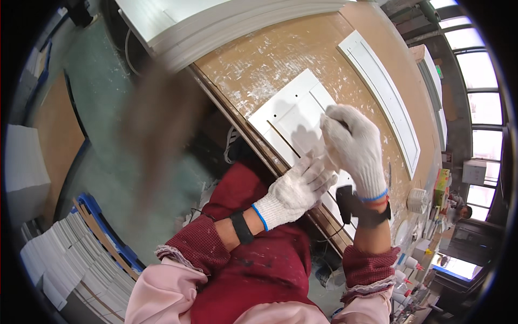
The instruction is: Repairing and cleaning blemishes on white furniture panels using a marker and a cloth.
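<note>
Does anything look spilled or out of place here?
White flakes or smears litter the brown tabletop around the nearer white panel, which looks untidy. A brown shape at left is too blurred to identify.

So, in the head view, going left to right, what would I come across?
Pile of white sheets at the lower left, left gloved hand, right gloved hand, stack of panels at the upper right, windows.

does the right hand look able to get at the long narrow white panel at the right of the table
Likely yes: the right hand is close to the long narrow white panel, and only brown tabletop shows between them.
</note>
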`<state>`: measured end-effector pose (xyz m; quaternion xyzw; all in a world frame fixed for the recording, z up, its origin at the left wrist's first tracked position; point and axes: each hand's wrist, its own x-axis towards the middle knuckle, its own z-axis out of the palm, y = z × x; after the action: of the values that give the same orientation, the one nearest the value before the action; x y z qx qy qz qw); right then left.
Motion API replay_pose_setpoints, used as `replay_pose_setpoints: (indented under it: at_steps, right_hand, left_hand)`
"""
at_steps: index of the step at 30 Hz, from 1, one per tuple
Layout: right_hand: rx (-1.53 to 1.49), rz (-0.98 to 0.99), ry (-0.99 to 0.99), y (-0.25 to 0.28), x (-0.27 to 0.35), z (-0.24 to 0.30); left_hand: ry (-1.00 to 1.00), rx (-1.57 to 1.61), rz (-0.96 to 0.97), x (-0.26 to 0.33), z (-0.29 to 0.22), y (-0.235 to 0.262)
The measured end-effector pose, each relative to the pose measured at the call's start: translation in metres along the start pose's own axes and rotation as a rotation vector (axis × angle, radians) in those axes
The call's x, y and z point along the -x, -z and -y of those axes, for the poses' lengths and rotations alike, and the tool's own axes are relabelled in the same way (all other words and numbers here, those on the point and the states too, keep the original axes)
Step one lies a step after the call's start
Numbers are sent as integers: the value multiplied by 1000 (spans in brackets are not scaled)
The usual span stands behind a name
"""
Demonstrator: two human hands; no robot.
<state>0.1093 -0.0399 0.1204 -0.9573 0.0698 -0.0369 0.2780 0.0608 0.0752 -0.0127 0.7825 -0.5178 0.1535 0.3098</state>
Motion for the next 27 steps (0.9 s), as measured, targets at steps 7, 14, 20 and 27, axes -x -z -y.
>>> replay_pose_setpoints:
  at_steps: [7,14,20,27]
  right_hand:
    - [-165,-75,3,28,61,-25]
    - [-417,16,-307,22,91,-50]
    - [182,107,166,22,58,-22]
    - [73,304,-86,-43,1,6]
  left_hand:
    - [13,-3,-75,-7,-4,1]
    - [23,-37,-50,-12,-8,-6]
    - [317,318,317,-23,-21,-10]
    - [481,1065,469,-3,-24,-36]
